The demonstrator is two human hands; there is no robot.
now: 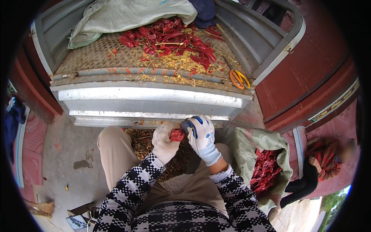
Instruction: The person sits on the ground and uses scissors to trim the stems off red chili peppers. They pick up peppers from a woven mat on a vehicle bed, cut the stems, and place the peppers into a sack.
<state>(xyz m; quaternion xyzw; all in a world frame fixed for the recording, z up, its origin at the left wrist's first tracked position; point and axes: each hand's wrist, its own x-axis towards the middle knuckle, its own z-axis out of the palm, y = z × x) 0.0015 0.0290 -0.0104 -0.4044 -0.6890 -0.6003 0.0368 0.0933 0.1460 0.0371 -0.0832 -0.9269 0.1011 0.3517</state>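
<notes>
Between the two gloved hands, just above the knees, sits a wrinkled red pepper (177,135). The left hand (165,141) has its grip closed around it, with the red end poking out toward the right. The right hand (200,134), in a white glove with blue patches, is against or just beside that end; I cannot tell whether its grip pinches anything. Beneath them, dark scraps (141,141) lie between the legs. Close by on the right stands a pale sack (240,150) holding more red peppers (266,168). Ahead, a metal truck bed (91,58) carries a pepper heap (170,36), yellow seeds (176,62) and orange-and-yellow-handled scissors (236,79).
</notes>
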